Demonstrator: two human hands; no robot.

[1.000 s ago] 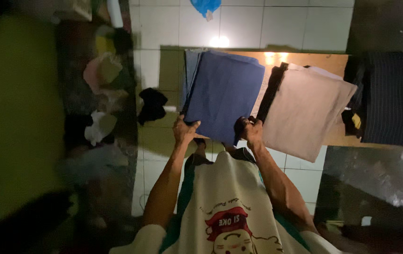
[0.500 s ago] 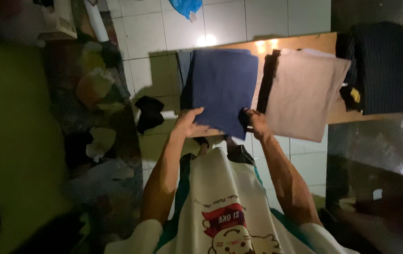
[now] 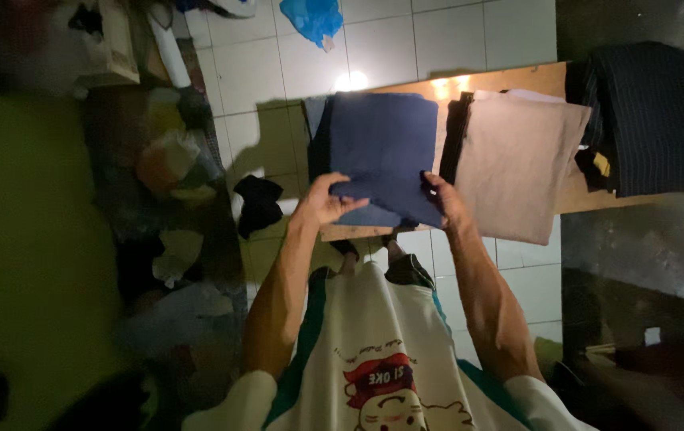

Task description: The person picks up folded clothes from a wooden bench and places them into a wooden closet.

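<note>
A folded dark blue cloth (image 3: 386, 144) lies on a wooden board (image 3: 517, 80), on top of other blue cloth. My left hand (image 3: 327, 201) grips its near left corner, thumb on top. On the near right edge of the same cloth my right hand (image 3: 444, 199) pinches the fabric. Right beside it lies a folded beige cloth (image 3: 516, 164) with a black piece under its left edge.
A dark striped pile (image 3: 657, 116) sits at the board's right end. On the white tiled floor (image 3: 262, 64) lie a black rag (image 3: 258, 201) and a blue bag (image 3: 315, 17). Clutter (image 3: 170, 152) lines the left side beside a green surface (image 3: 30, 239).
The blue cloth's near edge has been folded away from me, so the cloth now looks shorter. Both hands moved with it and stayed at its near corners.
</note>
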